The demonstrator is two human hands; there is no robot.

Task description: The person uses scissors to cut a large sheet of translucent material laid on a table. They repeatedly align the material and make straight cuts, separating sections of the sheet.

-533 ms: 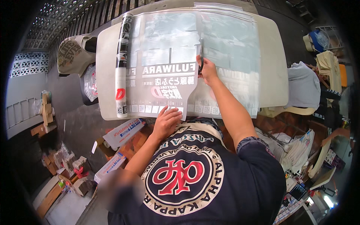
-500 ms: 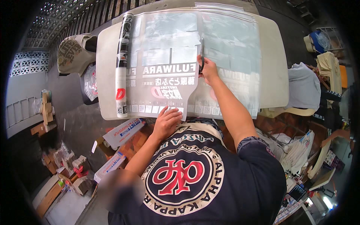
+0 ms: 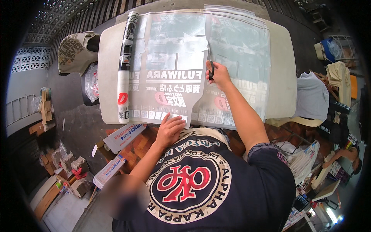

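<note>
Scissors [image 3: 211,72] in right fingers [image 3: 217,68]: black handles, silvery blades ahead of fingertips. Film sheet [image 3: 170,86] under left fingers [image 3: 176,123]: translucent grey, white mirrored lettering, pale blue-green rectangles, washed-out red mark just beyond those fingers. Film roll [image 3: 123,81], left of all fingers: black-and-white print on far half, white near half with solid red mark. Table [image 3: 283,69] right of right fingers: plain off-white. Shirt [image 3: 251,185] behind fingers: near-black navy, cream ring with dark lettering, red white-edged emblem. Box [image 3: 123,138], lower left of left fingers: white, blue lettering. Cloth [image 3: 312,94], far right of fingers: plain light grey.
</note>
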